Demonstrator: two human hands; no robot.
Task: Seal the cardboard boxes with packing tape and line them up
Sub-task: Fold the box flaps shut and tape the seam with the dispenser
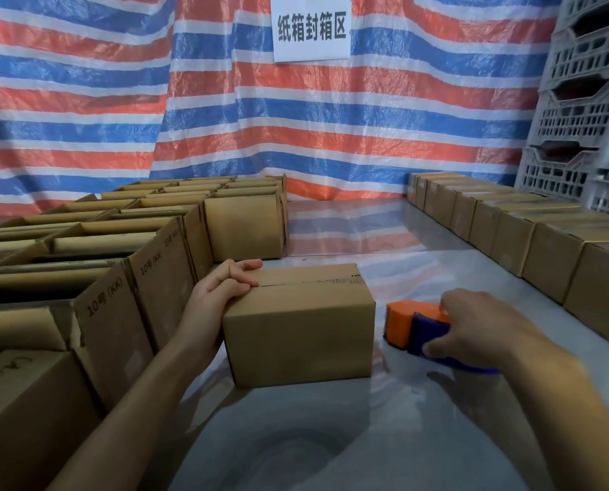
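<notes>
A small cardboard box (299, 331) stands in the middle of the shiny grey table (331, 437), its top flaps closed with clear tape along the seam. My left hand (221, 288) grips the box's upper left edge, fingers curled over the top. To the right of the box, my right hand (473, 331) holds an orange and blue tape dispenser (419, 327) that sits on the table, its orange cutter end pointing at the box.
Several untaped boxes (126, 242) marked "10号 (KK)" fill the left side. A row of taped boxes (508, 228) runs along the right edge. Grey plastic crates (586, 111) are stacked at the far right. A striped tarp (225, 118) hangs behind.
</notes>
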